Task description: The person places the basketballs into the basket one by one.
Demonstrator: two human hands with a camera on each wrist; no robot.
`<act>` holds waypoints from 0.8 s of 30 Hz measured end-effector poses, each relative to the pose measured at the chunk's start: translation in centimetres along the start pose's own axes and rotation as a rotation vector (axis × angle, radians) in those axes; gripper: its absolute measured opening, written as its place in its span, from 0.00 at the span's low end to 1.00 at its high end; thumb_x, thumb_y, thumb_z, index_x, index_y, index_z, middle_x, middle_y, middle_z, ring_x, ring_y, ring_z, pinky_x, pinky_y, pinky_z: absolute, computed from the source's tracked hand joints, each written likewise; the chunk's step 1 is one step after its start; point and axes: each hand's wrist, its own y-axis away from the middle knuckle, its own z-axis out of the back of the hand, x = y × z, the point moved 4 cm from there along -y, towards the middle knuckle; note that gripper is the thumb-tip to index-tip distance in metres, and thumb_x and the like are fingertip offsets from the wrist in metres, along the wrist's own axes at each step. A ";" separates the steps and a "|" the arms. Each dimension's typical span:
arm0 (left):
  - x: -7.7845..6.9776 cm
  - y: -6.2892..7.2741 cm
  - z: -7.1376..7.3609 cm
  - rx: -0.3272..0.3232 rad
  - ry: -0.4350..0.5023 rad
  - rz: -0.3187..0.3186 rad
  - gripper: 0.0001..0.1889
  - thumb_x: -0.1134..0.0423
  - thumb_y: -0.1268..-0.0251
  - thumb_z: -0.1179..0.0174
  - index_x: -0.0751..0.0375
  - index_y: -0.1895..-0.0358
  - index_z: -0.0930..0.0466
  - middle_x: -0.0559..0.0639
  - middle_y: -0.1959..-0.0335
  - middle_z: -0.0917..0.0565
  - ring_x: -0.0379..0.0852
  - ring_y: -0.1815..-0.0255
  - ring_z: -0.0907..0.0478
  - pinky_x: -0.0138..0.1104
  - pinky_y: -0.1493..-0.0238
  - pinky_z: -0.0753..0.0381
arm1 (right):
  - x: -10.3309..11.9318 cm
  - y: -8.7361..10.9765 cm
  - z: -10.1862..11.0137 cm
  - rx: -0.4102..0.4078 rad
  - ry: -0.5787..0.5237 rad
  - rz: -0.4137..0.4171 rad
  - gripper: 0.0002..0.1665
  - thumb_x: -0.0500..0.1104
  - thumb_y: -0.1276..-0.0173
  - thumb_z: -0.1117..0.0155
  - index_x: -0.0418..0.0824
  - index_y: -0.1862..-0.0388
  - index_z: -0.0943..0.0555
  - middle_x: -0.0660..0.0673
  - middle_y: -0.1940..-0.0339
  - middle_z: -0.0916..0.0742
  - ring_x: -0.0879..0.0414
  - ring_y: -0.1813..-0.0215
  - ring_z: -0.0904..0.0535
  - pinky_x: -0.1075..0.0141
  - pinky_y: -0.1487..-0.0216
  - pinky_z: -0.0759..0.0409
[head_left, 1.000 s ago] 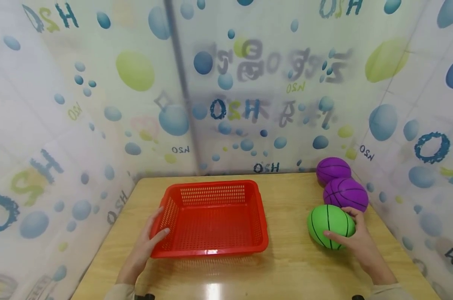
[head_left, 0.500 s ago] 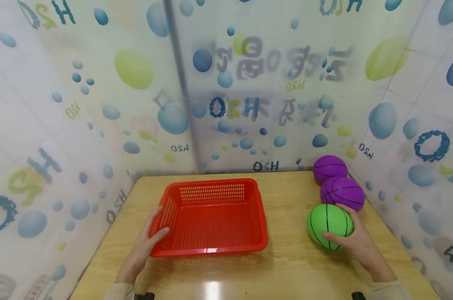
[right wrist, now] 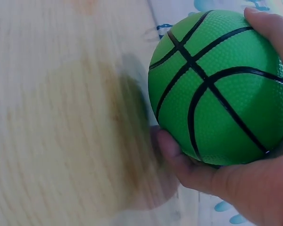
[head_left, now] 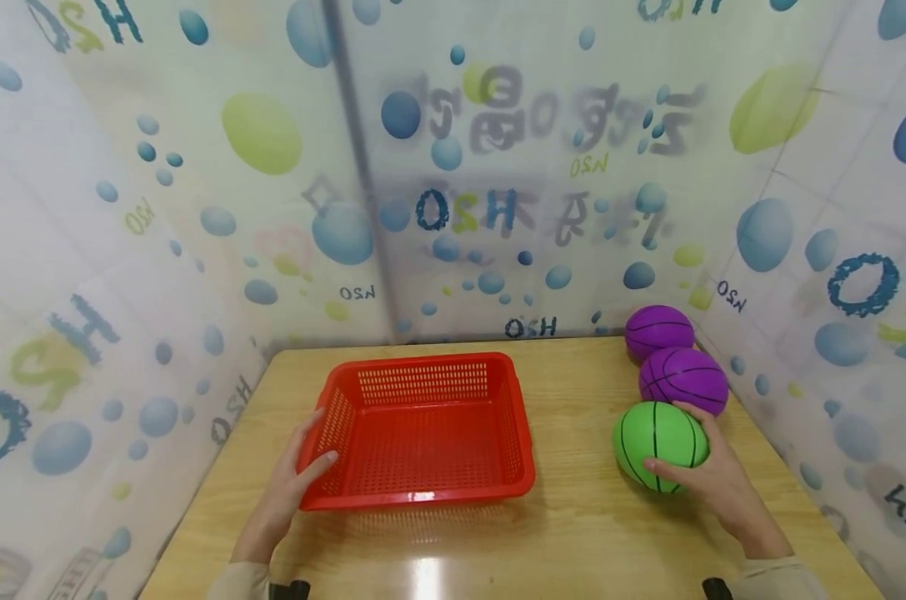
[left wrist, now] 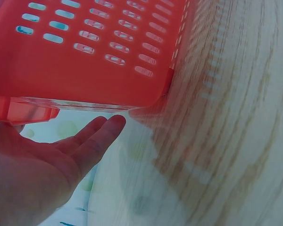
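In the head view a red plastic basket [head_left: 422,450] with slotted walls sits on the left half of the wooden table. My left hand [head_left: 283,479] holds its left side, thumb over the rim and fingers along the outside. The left wrist view shows those fingers [left wrist: 101,134] stretched out beside the basket wall [left wrist: 99,70]. On the right, my right hand [head_left: 715,475] grips a green mini basketball [head_left: 651,442] with black lines. Thumb and fingers span the ball [right wrist: 217,94] in the right wrist view, close over the table.
Two purple mini basketballs [head_left: 683,381] lie behind the green one, near the table's back right corner. Patterned curtain walls [head_left: 453,208] stand behind and on both sides of the wooden table [head_left: 573,533]. Bare tabletop separates the basket from the balls.
The purple balls have shifted slightly left, and my right fingers have moved a little on the green ball. The whole head view has tilted slightly. My left hand stays at the basket.
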 end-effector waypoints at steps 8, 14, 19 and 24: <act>0.0 0.0 0.0 0.005 0.002 0.010 0.42 0.57 0.15 0.38 0.46 0.07 0.49 0.57 0.06 0.54 0.66 0.08 0.59 0.76 0.17 0.55 | 1.2 -0.1 0.7 -0.013 -0.017 0.015 0.69 0.45 0.31 0.15 0.48 0.06 0.53 0.24 0.17 0.38 0.25 0.29 0.27 0.50 0.45 0.18; 0.0 0.0 0.0 0.007 -0.002 0.016 0.41 0.57 0.15 0.38 0.46 0.08 0.49 0.57 0.06 0.53 0.66 0.09 0.58 0.76 0.17 0.55 | 2.4 -0.5 1.0 -0.016 -0.044 0.046 0.68 0.43 0.31 0.16 0.50 0.06 0.52 0.26 0.16 0.39 0.27 0.28 0.29 0.57 0.47 0.18; 0.0 0.0 0.0 0.010 -0.002 0.019 0.41 0.57 0.15 0.38 0.45 0.08 0.49 0.58 0.06 0.54 0.67 0.09 0.56 0.74 0.17 0.51 | 3.6 -0.8 1.2 -0.014 -0.074 0.071 0.68 0.42 0.30 0.16 0.53 0.05 0.53 0.27 0.16 0.39 0.28 0.27 0.29 0.60 0.48 0.17; 0.0 0.0 0.0 0.013 -0.001 0.026 0.41 0.56 0.14 0.38 0.44 0.08 0.50 0.58 0.06 0.55 0.67 0.10 0.54 0.71 0.17 0.47 | 4.9 -0.9 1.5 -0.012 -0.063 0.098 0.68 0.43 0.30 0.17 0.56 0.05 0.53 0.26 0.17 0.39 0.27 0.29 0.28 0.61 0.49 0.16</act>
